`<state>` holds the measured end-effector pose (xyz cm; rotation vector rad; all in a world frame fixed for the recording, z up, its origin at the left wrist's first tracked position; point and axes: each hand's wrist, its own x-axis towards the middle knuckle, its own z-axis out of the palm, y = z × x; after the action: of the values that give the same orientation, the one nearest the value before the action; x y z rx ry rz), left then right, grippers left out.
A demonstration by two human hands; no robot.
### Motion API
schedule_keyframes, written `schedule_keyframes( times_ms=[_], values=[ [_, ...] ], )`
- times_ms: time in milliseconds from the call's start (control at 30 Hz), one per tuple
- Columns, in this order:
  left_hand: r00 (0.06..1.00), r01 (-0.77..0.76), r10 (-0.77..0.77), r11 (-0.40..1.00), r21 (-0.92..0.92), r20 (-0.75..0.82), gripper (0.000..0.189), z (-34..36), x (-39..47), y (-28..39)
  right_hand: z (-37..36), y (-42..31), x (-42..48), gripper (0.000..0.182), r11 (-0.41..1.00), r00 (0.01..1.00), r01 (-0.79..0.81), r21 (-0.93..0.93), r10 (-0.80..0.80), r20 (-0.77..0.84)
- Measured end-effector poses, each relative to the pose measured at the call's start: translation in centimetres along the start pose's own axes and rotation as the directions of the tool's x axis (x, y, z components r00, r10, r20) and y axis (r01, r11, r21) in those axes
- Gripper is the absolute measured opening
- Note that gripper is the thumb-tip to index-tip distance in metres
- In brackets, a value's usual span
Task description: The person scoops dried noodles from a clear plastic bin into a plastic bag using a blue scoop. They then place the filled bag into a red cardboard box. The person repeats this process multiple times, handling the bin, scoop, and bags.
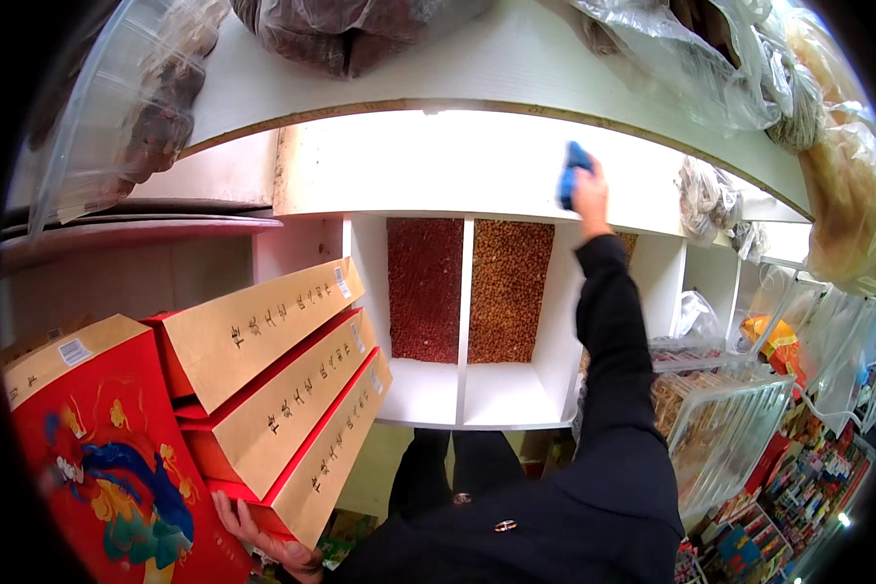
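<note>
My right hand [592,196], blurred, holds a blue cloth [573,175] against or just over the white shelf board [438,164] above the bins. Below it, one white compartment [423,387] holds dark red beans or peanuts [425,292], and the compartment beside it holds tan beans or nuts [512,292]. At the lower left, my left hand [270,536] is at the bottom corner of the lowest of several red and gold cardboard boxes [328,445], its fingers partly hidden. A red box with a colourful dragon-like picture [117,452] stands to their left.
Plastic-bagged goods [350,33] lie on the upper shelf [482,80], with more bags [847,190] at its right end. Clear plastic bins [730,431] stand to the right of my arm. Packaged goods [810,489] fill racks at the lower right. A clear container [102,109] juts in at the upper left.
</note>
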<state>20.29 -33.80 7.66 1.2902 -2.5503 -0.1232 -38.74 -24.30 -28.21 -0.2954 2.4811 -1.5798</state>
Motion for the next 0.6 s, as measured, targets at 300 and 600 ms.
schedule_keyframes(
  times_ms=[300, 600],
  values=[
    [0.954, -0.084, 0.104, 0.993, 0.082, -0.282, 0.065, 1.7, 1.4, 0.8, -3.8, 1.4, 4.6, 0.043, 0.549, 0.878, -0.449, -0.705, 0.128, -0.460],
    [0.992, -0.100, 0.101, 0.995, 0.018, -0.078, 0.076, 0.8, -0.2, -0.9, 22.7, -8.1, -6.2, 0.043, 0.636, 0.913, 0.396, -0.662, -0.353, 0.207]
  ],
)
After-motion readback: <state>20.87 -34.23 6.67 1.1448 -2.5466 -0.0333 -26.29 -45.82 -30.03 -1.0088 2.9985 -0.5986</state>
